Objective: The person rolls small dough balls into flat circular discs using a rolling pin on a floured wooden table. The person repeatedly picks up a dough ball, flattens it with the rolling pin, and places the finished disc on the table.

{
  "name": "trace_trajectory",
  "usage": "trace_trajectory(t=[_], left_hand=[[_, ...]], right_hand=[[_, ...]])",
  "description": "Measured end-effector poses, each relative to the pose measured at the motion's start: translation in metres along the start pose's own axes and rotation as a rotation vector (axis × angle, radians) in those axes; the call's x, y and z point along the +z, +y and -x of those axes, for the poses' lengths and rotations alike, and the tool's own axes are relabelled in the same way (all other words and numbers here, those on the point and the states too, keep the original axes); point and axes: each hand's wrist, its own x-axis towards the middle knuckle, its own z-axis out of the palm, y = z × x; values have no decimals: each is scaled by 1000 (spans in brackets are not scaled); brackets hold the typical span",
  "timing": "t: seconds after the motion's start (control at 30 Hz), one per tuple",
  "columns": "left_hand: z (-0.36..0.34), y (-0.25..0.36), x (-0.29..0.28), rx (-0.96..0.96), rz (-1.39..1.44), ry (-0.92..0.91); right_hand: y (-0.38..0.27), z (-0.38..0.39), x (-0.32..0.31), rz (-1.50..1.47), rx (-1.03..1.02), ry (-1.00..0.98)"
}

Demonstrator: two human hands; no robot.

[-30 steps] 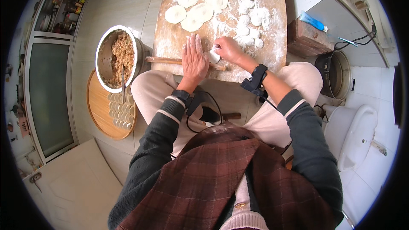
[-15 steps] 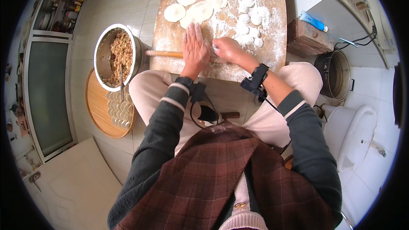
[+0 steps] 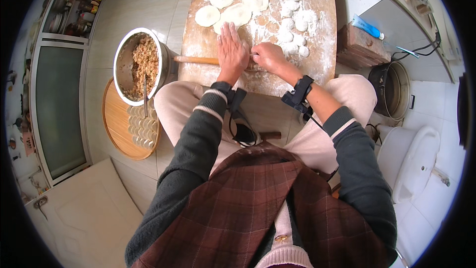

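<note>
The left hand [image 3: 232, 52] lay flat, fingers straight and wrapped around nothing, its palm over the pin [image 3: 198, 60], which ran out to the left of it. The right hand [image 3: 271, 59] was curled just beside it, fingertips tucked from view, so I could not tell how tightly they closed or whether they pinched dough. Good rolling, I judged, called for light, even palm pressure, a level pin and a small turn by the right fingers between strokes (middle thicker, rim thinner). Flour [image 3: 313, 15] on the board [image 3: 196, 76] would have helped against sticking. Ahead of the left hand lay flat rounds [image 3: 239, 14], some overlapping; ahead of the right, balls [image 3: 285, 34].

Left of the grip, past the pin's end, stood the bowl [image 3: 123, 72], holding a chunky mixture [image 3: 146, 55] and a utensil [image 3: 145, 94] leaning across the rim. Left and bodyward of the grip, the tray [image 3: 116, 124] bore dumplings [image 3: 142, 126] in close rows. Far right stood a pot [image 3: 399, 89], its inside too shaded to read.
</note>
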Motion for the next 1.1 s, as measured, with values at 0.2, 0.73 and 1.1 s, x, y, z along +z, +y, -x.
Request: trace_trajectory(t=[0.2, 0.73, 1.1], left_hand=[[-6, 4, -4, -80, -61, -200], [-12, -1, 12, -115, 20, -115], [-11, 6, 5, -98, 11, -136]], right_hand=[[6, -1, -2, -151, 34, -59], [6, 1, 1, 102, -48, 46], [9, 0, -4, 93, 17, -70]])
